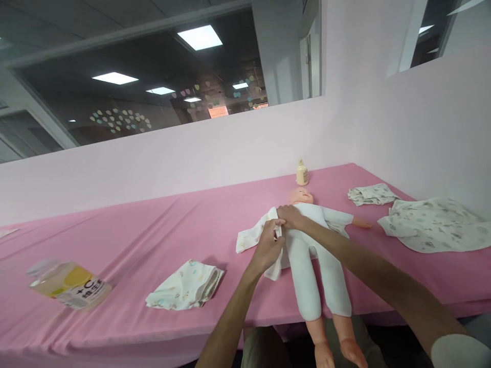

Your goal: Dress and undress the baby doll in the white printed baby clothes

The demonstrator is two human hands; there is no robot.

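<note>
A baby doll [312, 255] in a white one-piece suit lies on its back on the pink table [153, 235], head towards the wall and bare feet hanging past the front edge. A white printed garment [251, 235] is spread beside the doll's left side. My left hand [268, 250] pinches the edge of this garment by the doll's flank, fingers closed. My right hand [290, 215] reaches across the doll's chest and grips the same garment near the shoulder, fingers curled.
A folded printed cloth [186, 291] lies at the front left. A lying plastic bottle [69, 285] is at far left. A small cream bottle [302, 173] stands by the wall. A folded cloth [372, 194] and a spread printed cloth [433, 225] lie at right.
</note>
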